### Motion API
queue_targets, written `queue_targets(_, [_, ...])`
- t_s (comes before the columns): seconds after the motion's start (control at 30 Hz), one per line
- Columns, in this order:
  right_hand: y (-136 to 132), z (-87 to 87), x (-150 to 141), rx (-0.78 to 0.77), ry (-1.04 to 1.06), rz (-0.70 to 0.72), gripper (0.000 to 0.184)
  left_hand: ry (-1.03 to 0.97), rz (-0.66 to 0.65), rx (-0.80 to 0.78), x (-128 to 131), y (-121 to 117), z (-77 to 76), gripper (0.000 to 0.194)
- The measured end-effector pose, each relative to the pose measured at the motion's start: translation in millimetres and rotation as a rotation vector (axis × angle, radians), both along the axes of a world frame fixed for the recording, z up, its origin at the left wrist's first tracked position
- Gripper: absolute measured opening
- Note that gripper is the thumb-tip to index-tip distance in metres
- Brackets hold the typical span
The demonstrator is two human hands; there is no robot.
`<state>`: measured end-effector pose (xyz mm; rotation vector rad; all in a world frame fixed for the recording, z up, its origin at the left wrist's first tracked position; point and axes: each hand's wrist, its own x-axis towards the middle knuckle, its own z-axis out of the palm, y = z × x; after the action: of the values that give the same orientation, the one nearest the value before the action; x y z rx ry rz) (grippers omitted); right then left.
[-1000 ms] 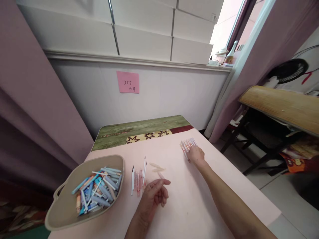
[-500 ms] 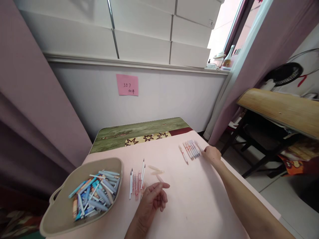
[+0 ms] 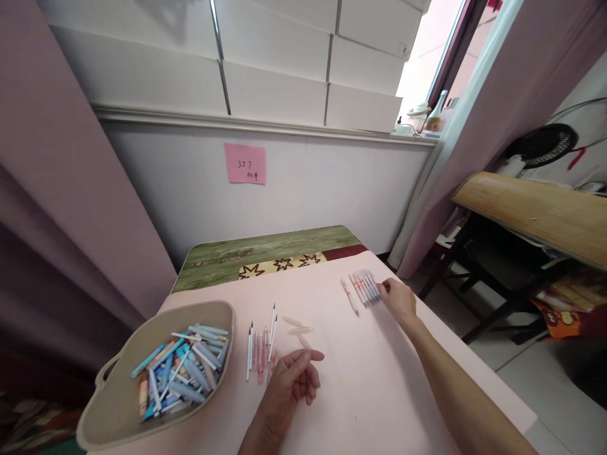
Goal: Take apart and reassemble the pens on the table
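Note:
My right hand (image 3: 398, 302) is at the right end of a tight row of slim pens (image 3: 364, 288). Its fingers pinch the outermost pen there, partly hidden by the fingertips. A single pen with orange markings (image 3: 349, 297) lies slightly apart on the row's left. My left hand (image 3: 294, 381) rests palm-up with loosely curled fingers and an outstretched index finger, holding nothing. Beside it lie pink clear pens (image 3: 260, 355) and white pens with dark tips (image 3: 249, 355). Beyond its fingertips are several pale, translucent pen-like pieces (image 3: 300, 330).
A beige basket (image 3: 107, 414) full of blue, white and orange pens (image 3: 184, 370) stands at the table's left. The pink-covered table (image 3: 370, 392) meets a wall with a pink note (image 3: 245, 163). A wooden desk (image 3: 535, 208) and chair are on the right.
My right hand first moved right from over the row, then slightly left, bringing the outermost pen closer to the others. The lone pen at the left was uncovered. My left hand stayed put.

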<state>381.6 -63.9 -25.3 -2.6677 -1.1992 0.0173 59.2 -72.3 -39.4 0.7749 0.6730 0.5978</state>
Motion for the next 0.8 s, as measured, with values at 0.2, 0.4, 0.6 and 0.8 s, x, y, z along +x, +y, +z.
queue_targets(0.2, [10.6,-19.4,-64.2,-0.038,0.039,0.098,0.031,-0.001,0.003,0.01,-1.6,-2.3,-1.9,0.037])
queue_targets(0.4, [11.8,-15.2,-61.3,-0.096,0.017,0.05,0.03,0.01,-0.018,0.034,-0.6,-4.2,-5.8,0.038])
queue_targets(0.6, [12.3,-16.2,-66.3,-0.113,0.008,0.085,0.031,0.021,-0.025,0.064,1.7,-6.2,-5.7,0.039])
queue_targets(0.8, [17.4,-14.2,-58.6,-0.13,-0.018,0.057,0.027,0.032,-0.035,0.075,0.8,-7.0,-5.9,0.04])
